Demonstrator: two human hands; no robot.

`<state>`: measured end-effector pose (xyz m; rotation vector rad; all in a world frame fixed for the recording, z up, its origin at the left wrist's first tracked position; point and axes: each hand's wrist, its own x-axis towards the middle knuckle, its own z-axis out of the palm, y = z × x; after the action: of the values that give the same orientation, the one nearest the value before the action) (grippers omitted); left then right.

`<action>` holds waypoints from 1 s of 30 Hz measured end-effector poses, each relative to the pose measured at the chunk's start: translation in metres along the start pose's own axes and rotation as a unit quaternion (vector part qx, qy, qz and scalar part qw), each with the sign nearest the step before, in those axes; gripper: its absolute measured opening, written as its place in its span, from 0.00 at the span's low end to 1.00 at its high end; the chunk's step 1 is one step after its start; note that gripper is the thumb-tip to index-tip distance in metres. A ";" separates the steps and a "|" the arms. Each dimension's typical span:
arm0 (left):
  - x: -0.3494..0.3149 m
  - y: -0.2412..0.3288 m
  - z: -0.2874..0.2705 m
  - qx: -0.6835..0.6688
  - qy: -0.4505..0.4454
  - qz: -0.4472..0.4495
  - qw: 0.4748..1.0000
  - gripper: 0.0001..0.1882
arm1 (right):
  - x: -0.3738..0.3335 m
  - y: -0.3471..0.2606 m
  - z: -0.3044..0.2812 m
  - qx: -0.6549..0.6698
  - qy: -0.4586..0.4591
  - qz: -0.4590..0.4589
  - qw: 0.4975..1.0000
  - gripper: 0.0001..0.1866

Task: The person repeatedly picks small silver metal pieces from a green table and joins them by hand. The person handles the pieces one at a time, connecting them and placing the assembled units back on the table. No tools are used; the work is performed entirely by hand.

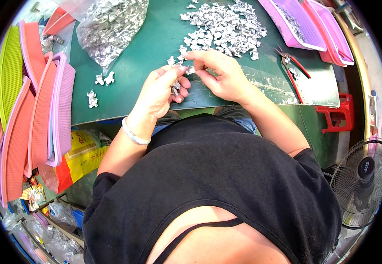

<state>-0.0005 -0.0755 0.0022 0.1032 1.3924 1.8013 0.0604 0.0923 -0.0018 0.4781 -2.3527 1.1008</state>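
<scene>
Over the near edge of the green table, my left hand is closed around several small silver metal castings. Its thumb and forefinger meet a small silver casting at their tips. My right hand is pinched on that same casting from the other side, with thumb and forefinger bent toward each other. Just beyond the fingers lies a big loose pile of figure-shaped silver castings. To the left of my left hand, a few single castings rest apart on the table.
A clear plastic bag of castings lies at the far left. Red-handled pliers lie open at the right. A purple basket holds castings beside pink ones. Stacked plastic baskets crowd the left; a red stool and fan stand right.
</scene>
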 end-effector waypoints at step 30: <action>-0.003 -0.012 0.003 0.034 -0.010 0.056 0.998 0.07 | -0.008 0.000 -0.003 0.274 -0.006 0.202 0.940 0.21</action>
<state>0.0099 -0.0745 -0.0058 0.2390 1.4594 1.8398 0.0676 0.0959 -0.0044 0.1813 -2.1838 1.9687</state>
